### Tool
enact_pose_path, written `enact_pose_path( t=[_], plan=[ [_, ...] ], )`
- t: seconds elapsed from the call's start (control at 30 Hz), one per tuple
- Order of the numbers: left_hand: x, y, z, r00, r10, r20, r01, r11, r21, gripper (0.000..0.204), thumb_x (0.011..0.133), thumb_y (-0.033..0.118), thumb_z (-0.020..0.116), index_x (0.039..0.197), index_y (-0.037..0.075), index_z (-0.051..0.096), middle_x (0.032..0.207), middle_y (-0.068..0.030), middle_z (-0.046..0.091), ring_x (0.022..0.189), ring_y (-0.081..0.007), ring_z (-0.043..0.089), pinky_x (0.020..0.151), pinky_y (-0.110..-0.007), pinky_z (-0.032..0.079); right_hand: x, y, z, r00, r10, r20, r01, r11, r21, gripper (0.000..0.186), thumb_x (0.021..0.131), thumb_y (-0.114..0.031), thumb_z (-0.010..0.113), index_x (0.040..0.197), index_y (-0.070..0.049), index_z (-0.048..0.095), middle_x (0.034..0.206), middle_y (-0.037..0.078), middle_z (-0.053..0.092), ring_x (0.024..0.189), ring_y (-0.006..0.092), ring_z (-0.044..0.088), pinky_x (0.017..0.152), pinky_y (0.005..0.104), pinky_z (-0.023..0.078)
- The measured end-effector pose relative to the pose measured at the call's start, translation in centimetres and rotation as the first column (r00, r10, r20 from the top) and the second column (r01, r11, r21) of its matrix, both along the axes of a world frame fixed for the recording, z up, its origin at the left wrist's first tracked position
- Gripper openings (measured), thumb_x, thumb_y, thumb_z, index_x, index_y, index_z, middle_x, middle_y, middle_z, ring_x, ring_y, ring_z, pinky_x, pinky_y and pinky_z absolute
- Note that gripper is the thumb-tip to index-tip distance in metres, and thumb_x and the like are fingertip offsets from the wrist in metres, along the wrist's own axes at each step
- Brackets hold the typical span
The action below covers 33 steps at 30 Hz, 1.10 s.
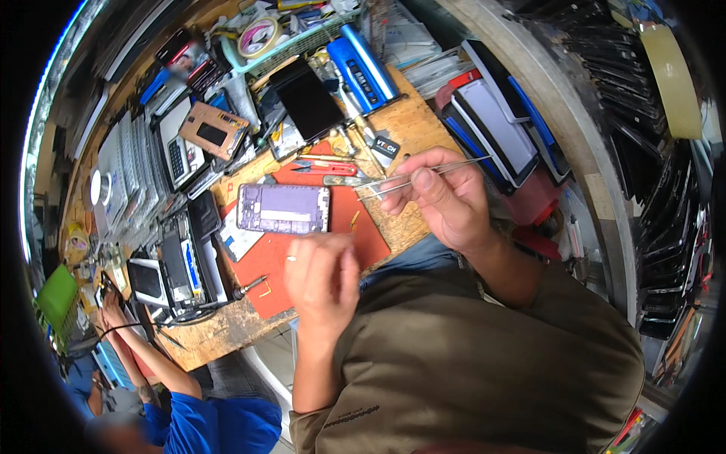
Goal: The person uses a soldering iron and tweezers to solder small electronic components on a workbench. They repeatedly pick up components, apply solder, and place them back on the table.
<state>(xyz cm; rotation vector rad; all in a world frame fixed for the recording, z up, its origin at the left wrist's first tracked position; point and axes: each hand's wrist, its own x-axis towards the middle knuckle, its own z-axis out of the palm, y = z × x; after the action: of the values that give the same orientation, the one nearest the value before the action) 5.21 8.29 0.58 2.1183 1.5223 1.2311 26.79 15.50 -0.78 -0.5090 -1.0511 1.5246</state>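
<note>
A pair of thin metal tweezers [423, 176] is pinched between the thumb and fingers of my right hand [451, 198], raised over the right edge of the bench. My left hand [321, 276] hovers at the near side of the red mat [367, 246], its fingers curled in; whether they hold anything is hidden. Beyond it on the mat lies a purple phone housing [295, 208] with its inner side up. A small gold flex cable [355, 220] rests right of the housing. Another thin gold strip [262, 289] is near the mat's left edge.
A soldering iron [249, 287] lies left of my left hand. Red-handled cutters [321, 170] and a black screen [306, 98] are farther back, near a blue cylindrical device [363, 68]. Opened phones and a tablet crowd the left. A co-worker in a blue shirt [219, 424] works at lower left.
</note>
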Motion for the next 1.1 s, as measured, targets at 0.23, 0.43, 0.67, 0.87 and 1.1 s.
enact_pose_path(
  t=[0.23,0.43,0.67,0.87,1.1],
  plan=[
    [3.8,0.6,-1.3,0.993,-0.113,-0.018,0.113,0.993,-0.038,0.021,0.083,-0.005,0.078,0.101,0.004,0.073,0.093,-0.011,0.068,0.086,-0.0318,0.066,0.079,-0.043,0.052,1.3,-0.8,-0.1,0.997,-0.074,0.038,0.067,0.983,0.171,0.021,0.111,-0.011,0.066,0.122,0.007,0.068,0.107,0.024,0.075,0.092,0.0287,0.08,0.083,0.0375,0.066],
    [5.6,1.9,-2.4,0.994,-0.041,-0.097,0.042,0.999,0.005,0.018,0.085,0.002,0.081,0.101,0.005,0.073,0.092,-0.0104,0.067,0.082,-0.0316,0.064,0.074,-0.044,0.051,1.7,-0.2,-0.5,0.986,-0.118,0.12,0.073,0.942,0.327,0.018,0.109,-0.01,0.069,0.116,0.005,0.073,0.107,0.023,0.074,0.093,0.0261,0.078,0.083,0.0358,0.064],
    [7.7,3.1,-3.4,0.992,-0.019,-0.126,0.029,0.997,0.078,0.02,0.085,0.003,0.081,0.103,0.004,0.072,0.095,-0.0118,0.066,0.085,-0.034,0.065,0.074,-0.046,0.053,2.2,-0.2,-0.1,0.966,-0.201,0.165,0.121,0.908,0.4,0.012,0.101,-0.005,0.077,0.111,0.003,0.078,0.103,0.016,0.077,0.093,0.0219,0.074,0.082,0.033,0.059],
    [7.8,2.7,-4.8,0.993,-0.066,-0.097,0.059,0.996,-0.073,0.025,0.084,-0.001,0.077,0.108,0.001,0.071,0.105,-0.0162,0.064,0.098,-0.0391,0.065,0.081,-0.051,0.055,2.1,-0.7,0.6,0.94,-0.247,0.235,0.117,0.881,0.458,0.015,0.093,-0.001,0.084,0.108,0.001,0.08,0.103,0.016,0.079,0.094,0.0255,0.076,0.082,0.0349,0.06],
    [7.5,2.3,-5.3,0.993,-0.111,-0.043,0.105,0.986,-0.13,0.037,0.083,-0.004,0.074,0.12,-0.002,0.071,0.118,-0.0178,0.067,0.109,-0.0411,0.065,0.09,-0.051,0.056,2.0,-0.8,1.3,0.908,-0.279,0.312,0.053,0.816,0.575,0.018,0.09,0.001,0.084,0.108,0.001,0.08,0.105,0.018,0.079,0.095,0.0294,0.078,0.081,0.0371,0.062]
  ],
)
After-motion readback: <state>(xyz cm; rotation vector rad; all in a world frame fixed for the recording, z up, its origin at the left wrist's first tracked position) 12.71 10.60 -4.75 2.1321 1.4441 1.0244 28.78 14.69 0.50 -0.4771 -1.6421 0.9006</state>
